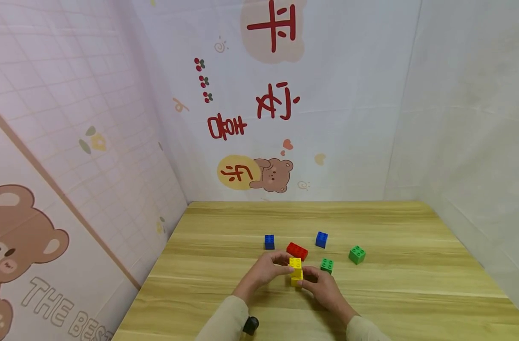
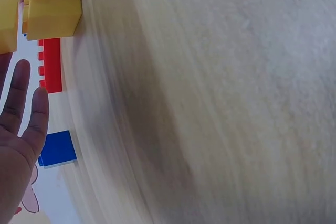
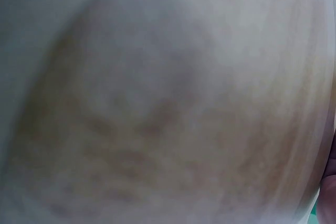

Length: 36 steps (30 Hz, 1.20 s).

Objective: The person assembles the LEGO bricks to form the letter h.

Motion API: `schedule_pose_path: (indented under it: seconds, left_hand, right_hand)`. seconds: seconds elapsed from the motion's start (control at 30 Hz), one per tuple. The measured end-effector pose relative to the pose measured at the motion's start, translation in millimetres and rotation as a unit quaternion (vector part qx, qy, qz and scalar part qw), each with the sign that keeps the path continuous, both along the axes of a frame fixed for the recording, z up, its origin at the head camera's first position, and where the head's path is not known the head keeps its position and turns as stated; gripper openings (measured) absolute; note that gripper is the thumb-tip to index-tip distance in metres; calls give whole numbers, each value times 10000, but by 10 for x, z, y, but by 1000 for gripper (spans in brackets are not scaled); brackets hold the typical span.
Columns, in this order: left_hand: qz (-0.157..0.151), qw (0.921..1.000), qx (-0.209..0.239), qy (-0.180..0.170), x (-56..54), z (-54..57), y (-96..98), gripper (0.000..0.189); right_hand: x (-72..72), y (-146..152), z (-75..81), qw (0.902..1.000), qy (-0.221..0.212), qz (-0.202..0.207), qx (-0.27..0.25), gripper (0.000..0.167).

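Observation:
My left hand (image 1: 265,271) pinches the upper yellow building brick (image 1: 295,266) between thumb and fingers. Right below it is a second yellow brick (image 1: 297,281), which my right hand (image 1: 325,290) grips from the right. In the left wrist view a narrow gap shows between the upper brick (image 2: 7,24) and the studs of the lower brick (image 2: 55,11). Two left-hand fingers (image 2: 37,119) extend away from the bricks there. The right wrist view is mostly blurred, with only part of a fingertip (image 3: 328,198) at its right edge.
Beyond the hands lie a red brick (image 1: 297,251) and two blue bricks (image 1: 269,242). Two green bricks (image 1: 357,255) sit to the right, one close to my right hand. A black object (image 1: 251,325) shows beside the left sleeve. Printed cloth walls (image 1: 349,94) border the wooden table (image 1: 191,284).

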<state>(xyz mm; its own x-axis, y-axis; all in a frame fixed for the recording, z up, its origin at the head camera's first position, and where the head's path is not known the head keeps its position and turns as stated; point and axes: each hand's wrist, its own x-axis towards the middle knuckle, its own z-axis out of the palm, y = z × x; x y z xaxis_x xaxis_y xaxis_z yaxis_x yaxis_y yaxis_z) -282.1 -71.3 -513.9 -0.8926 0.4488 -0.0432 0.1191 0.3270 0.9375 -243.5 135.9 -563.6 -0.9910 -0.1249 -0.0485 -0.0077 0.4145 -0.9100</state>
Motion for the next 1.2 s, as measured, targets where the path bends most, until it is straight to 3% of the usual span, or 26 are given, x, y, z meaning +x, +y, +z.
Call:
schedule_pose_path:
  seconds: [0.3,0.7,1.2]
  left_hand:
    - [-239,9993,-268,56,-8,-35,27,16]
    - [-19,9994,-336,53,22,-78,40,18]
    - [-95,9984,-494,256,9,-101,37,18]
  right_hand:
    - [-4,3,16,9999,93,82,-54,45]
    - [12,-9,10,10000,30,23,12,47]
    - [4,7,4,9999,55,73,-46,47]
